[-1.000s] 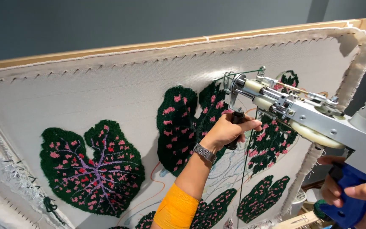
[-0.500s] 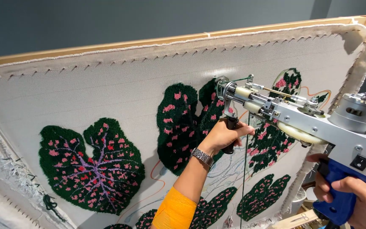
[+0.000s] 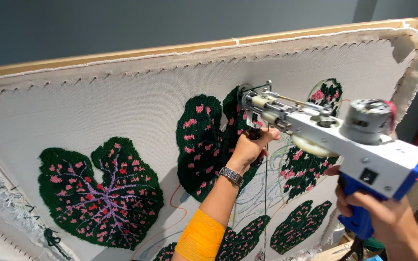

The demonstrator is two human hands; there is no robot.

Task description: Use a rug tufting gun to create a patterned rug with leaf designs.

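My left hand (image 3: 250,147) grips the tufting gun's (image 3: 335,137) black front handle against the stretched cloth (image 3: 122,106), while my right hand (image 3: 378,217) clasps its blue rear grip.

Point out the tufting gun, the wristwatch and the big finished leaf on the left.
tufting gun (image 3: 364,154): head view, white body.
wristwatch (image 3: 231,176): head view, metal band on left wrist.
big finished leaf (image 3: 100,193): head view, purple-veined centre.

No packages, labels, signs or screens show anywhere in view.
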